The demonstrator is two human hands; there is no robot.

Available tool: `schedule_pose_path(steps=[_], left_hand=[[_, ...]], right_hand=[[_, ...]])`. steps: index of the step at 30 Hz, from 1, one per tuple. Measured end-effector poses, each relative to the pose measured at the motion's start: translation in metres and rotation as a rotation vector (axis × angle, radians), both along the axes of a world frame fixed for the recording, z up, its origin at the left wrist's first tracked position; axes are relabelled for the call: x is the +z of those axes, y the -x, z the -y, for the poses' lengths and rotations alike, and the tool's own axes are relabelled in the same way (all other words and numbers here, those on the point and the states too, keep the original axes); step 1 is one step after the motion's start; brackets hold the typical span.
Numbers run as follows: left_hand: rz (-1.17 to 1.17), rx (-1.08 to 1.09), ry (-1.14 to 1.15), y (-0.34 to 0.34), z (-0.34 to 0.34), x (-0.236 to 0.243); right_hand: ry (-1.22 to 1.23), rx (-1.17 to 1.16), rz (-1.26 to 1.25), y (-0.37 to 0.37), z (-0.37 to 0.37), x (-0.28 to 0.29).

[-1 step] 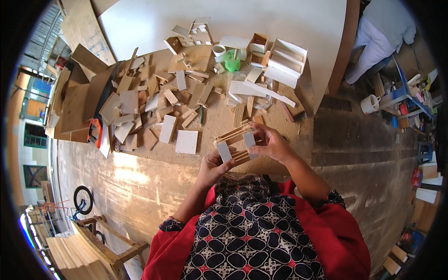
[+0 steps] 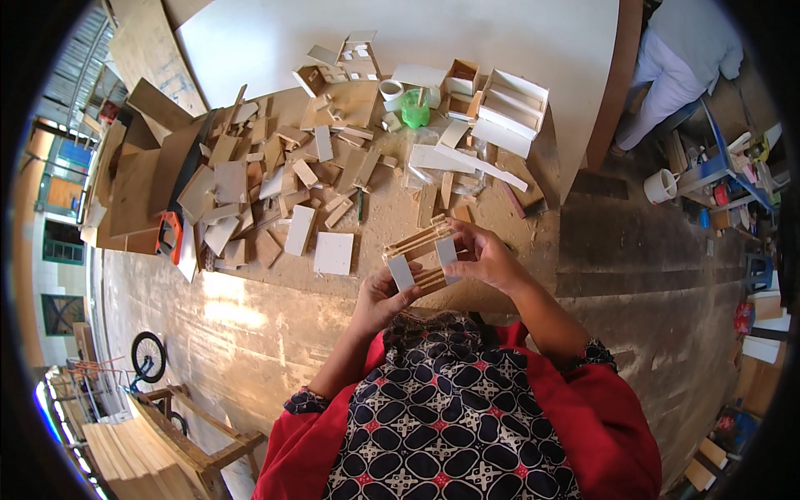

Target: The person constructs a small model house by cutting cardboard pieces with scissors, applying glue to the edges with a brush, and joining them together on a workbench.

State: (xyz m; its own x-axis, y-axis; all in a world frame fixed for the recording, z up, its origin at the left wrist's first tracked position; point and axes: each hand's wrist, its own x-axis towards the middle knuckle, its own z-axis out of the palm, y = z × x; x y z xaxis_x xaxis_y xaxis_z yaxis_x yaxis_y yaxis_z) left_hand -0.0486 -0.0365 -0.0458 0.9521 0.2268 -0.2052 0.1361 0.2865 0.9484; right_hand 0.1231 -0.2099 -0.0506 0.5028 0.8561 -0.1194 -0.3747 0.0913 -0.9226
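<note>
Hands: the left hand (image 2: 379, 300) and the right hand (image 2: 487, 258) are both clamped on a small wooden slat frame (image 2: 421, 254), one at each end, held up in front of the chest above the near edge of the surface.
Frame: light wooden strips laid side by side, with two pale grey rectangular pieces on its near face, one under each thumb.
Just beyond: a white square panel (image 2: 334, 252) and a white oblong panel (image 2: 299, 229) lie flat on the surface, apart from the frame.
Scrap pile: many brown and cream offcuts (image 2: 250, 179), overlapping, spread across the left half of the surface.
Orange thing: an orange-and-black tool (image 2: 169, 236) at the left edge of the pile; its kind cannot be told.
Far side: a green cup (image 2: 415, 108), a white cup (image 2: 391, 89), a white box with shelves (image 2: 510, 108), a small open box (image 2: 461, 77) and a miniature cardboard house (image 2: 343, 60).
Clear wrap: a crumpled transparent bag (image 2: 437, 162) with white strips across it.
Surface: a worn brown board (image 2: 383, 225), dusty, with a large white sheet (image 2: 517, 42) at its far end.
Room: concrete floor (image 2: 642, 275); a white bucket (image 2: 661, 186) by blue shelving (image 2: 725, 175); another person's light trousers (image 2: 667, 83) at upper right; a bicycle (image 2: 148, 357) and a wooden bench (image 2: 179, 433) at lower left.
</note>
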Motion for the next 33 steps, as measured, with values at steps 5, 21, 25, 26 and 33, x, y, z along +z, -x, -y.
schedule_pose_path(steps=[5,21,25,26,33], left_hand=[[0.005,-0.019,-0.017,0.002,0.003,0.01],[-0.136,-0.028,0.545,0.007,-0.011,0.001],[-0.15,0.004,0.651,0.01,-0.01,-0.004],[-0.146,0.009,0.645,0.011,-0.01,-0.005],[-0.1,-0.006,0.269,0.005,-0.01,0.019]], right_hand=[[0.032,0.017,0.057,0.001,0.005,0.002],[0.153,0.052,-0.399,0.008,0.016,0.031],[0.103,0.058,-0.426,0.012,0.014,0.039],[0.1,0.067,-0.42,0.012,0.014,0.039],[0.128,0.089,-0.207,0.016,0.009,0.046]])
